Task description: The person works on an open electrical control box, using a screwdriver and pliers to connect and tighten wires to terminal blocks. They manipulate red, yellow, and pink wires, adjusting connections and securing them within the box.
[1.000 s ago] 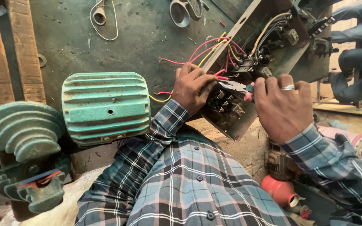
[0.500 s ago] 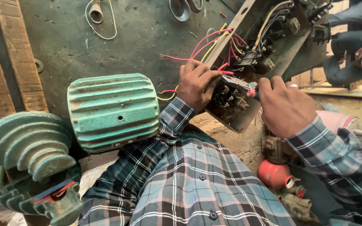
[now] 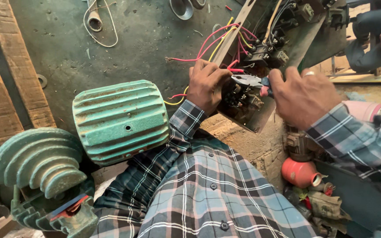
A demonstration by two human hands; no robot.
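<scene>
Two hands worked at one open metal control box (image 3: 261, 110) in the upper right of the frame, tilted and rust-edged, packed with black blocky terminals. The left hand (image 3: 206, 83), at upper centre, had its fingers curled narrow around a red wire (image 3: 234, 69) at the box's edge. The right hand (image 3: 303, 94), wearing one ring, gripped one pair of pliers (image 3: 250, 80) by red handles, its steel jaws pointing left toward that wire. Several thin red and yellow wires (image 3: 208, 44) looped out of the box over the stained grey floor.

Left of centre lay one green motor housing (image 3: 120, 121), ribbed cast metal with chipped paint. At lower left sat one green stepped pulley (image 3: 38, 161), round and tiered. One red rounded canister (image 3: 300, 172) stood at lower right.
</scene>
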